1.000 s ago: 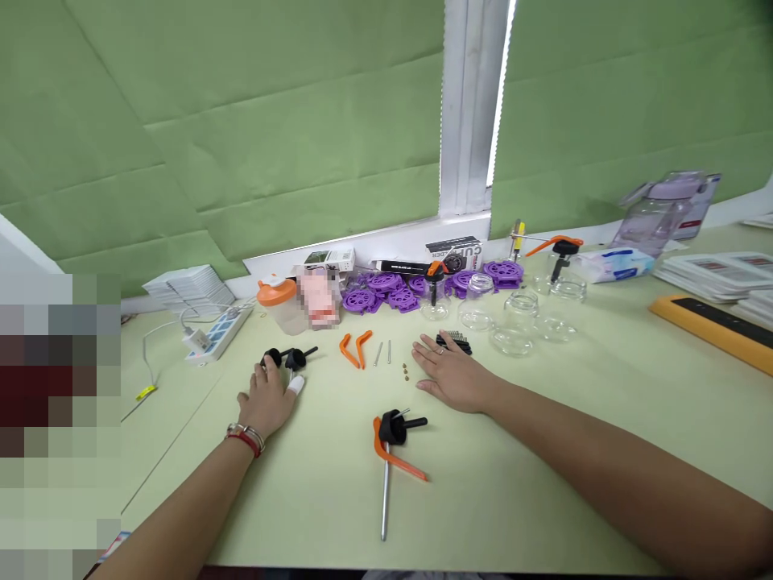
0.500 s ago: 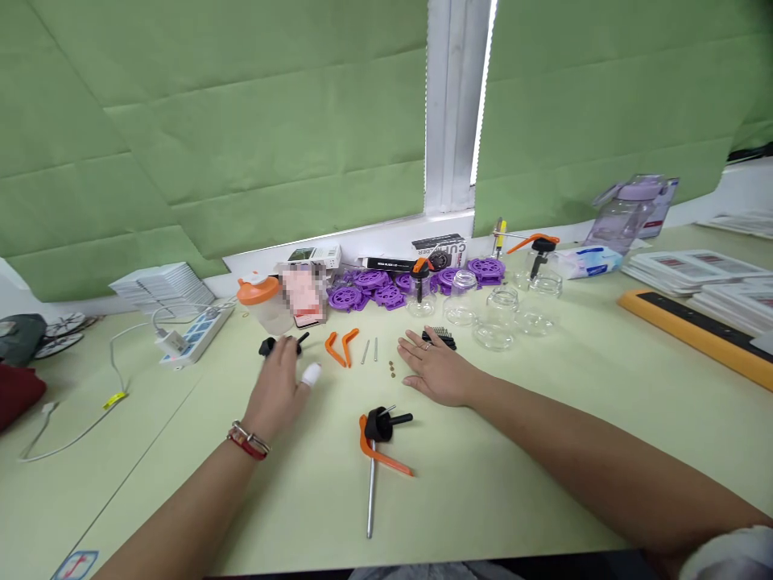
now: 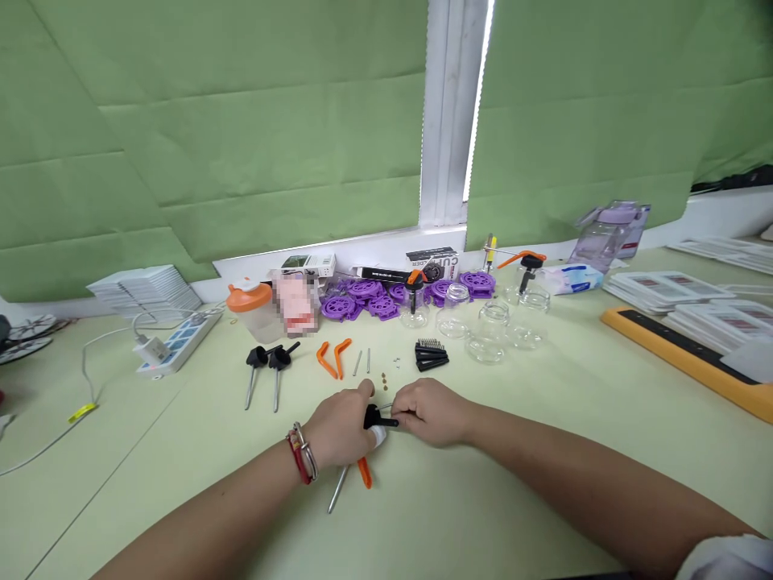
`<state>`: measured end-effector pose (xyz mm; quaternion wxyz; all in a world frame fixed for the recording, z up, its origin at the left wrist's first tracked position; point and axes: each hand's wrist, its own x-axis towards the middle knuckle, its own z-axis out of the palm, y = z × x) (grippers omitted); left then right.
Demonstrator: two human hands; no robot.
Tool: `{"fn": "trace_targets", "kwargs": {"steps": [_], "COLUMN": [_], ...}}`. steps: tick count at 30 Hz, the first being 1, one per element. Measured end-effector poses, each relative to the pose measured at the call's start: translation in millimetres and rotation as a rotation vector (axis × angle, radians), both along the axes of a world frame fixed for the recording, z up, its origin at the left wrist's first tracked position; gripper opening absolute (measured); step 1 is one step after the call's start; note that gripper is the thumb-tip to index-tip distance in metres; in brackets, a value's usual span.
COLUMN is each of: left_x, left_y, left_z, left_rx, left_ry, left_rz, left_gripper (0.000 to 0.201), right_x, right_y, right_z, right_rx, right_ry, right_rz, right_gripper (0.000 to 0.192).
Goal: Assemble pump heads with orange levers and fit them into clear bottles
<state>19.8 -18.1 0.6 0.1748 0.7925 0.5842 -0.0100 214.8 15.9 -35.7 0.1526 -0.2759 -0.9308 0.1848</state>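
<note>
Pale green tabletop point(image 3: 543, 451), smooth and matte, set against a wall of creased green paper blinds point(image 3: 211, 145) split by a white window frame point(image 3: 444, 113).

Nearest: left hand point(image 3: 338, 431), red cord and metal bracelets at the wrist, white tape on one fingertip, fingers curled around the pump assembly point(image 3: 371, 423); right hand point(image 3: 431, 412), fingers pinched on its black spout. Assembly: one black plastic pump head, one orange plastic lever point(image 3: 365, 474) showing under the left hand, one slim metal tube point(image 3: 336, 490) slanting toward the near edge, all lifted only slightly off the table between the two hands.

Middle row: two black pump heads on metal stems point(image 3: 266, 369), lying side by side; two orange bent levers point(image 3: 332, 358); two short metal pins point(image 3: 362, 362); several tiny brass pieces point(image 3: 385, 379); one black block of bits point(image 3: 431, 354).

Further back: four or so clear glass jars point(image 3: 492, 326), round and empty; a heap of purple plastic wheels point(image 3: 374, 298); one orange-lidded translucent cup point(image 3: 250, 310); one white power strip point(image 3: 178, 342) with cable.

Far right: one orange-edged tray point(image 3: 682, 354); stacked printed sheets point(image 3: 658, 290); one lilac-lidded bottle point(image 3: 607, 229).
</note>
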Motion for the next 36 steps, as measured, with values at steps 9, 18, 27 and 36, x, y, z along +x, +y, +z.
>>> {"fn": "trace_targets", "kwargs": {"steps": [9, 18, 27, 36], "left_x": [-4, -9, -4, -10], "left_y": [6, 9, 0, 5], "left_z": [-30.3, -34.2, -29.1, -33.3], "left_rx": [0.106, 0.164, 0.084, 0.212], "left_ry": [-0.462, -0.501, -0.669, -0.587], "left_rz": [0.077, 0.074, -0.013, -0.008], "left_gripper": [0.059, 0.059, 0.059, 0.062], "right_x": [3, 3, 4, 6], "right_y": [11, 10, 9, 4], "right_z": [-5.7, -7.4, -7.9, -2.5], "right_rx": [-0.242, -0.452, -0.092, 0.005], "right_ry": [0.160, 0.236, 0.250, 0.155], "right_rz": [-0.021, 0.019, 0.140, 0.217], "right_gripper": [0.026, 0.015, 0.020, 0.016]}}
